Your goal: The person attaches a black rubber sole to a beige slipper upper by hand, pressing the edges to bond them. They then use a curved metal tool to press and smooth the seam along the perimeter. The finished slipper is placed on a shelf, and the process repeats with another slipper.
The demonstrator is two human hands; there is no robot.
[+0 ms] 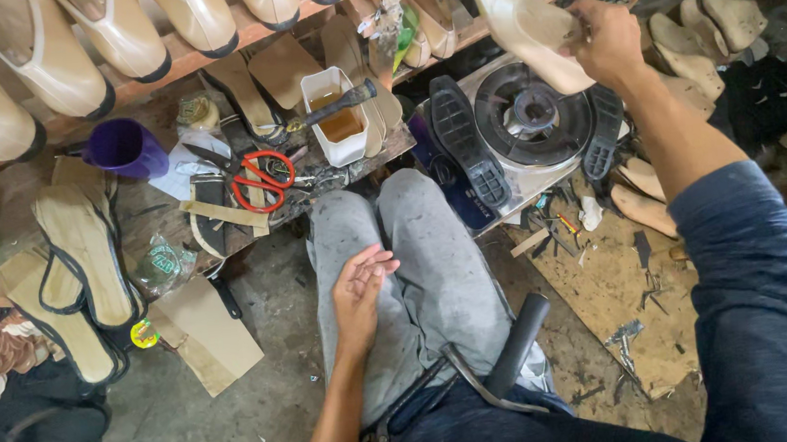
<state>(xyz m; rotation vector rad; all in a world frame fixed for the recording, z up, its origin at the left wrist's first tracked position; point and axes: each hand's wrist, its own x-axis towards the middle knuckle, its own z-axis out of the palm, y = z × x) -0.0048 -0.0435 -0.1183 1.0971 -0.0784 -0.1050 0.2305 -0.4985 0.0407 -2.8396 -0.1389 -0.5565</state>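
On the lap, nearest the camera, the left hand [359, 294] rests palm up on the grey trouser leg [420, 266], its grip loosely spread and holding nothing. A black-handled tool [507, 357] lies across the thigh just below it. Beyond the knees sits a round stove [533, 115] on the low surface [225, 220], with two black soles [467, 140] laid on either side of its burner, seemingly warming. Above the stove, the right hand [609, 40] is raised with the arm stretched forward, its grip pressed around the heel end of a beige shoe [528, 23], which is tilted sole toward the burner. The shoe looks lasted but bare underneath, so the sole is not yet attached. Left of the stove stand a white glue pot [336, 113] and red scissors [262, 180]. Farthest off, a rack [184, 60] carries more beige shoes.
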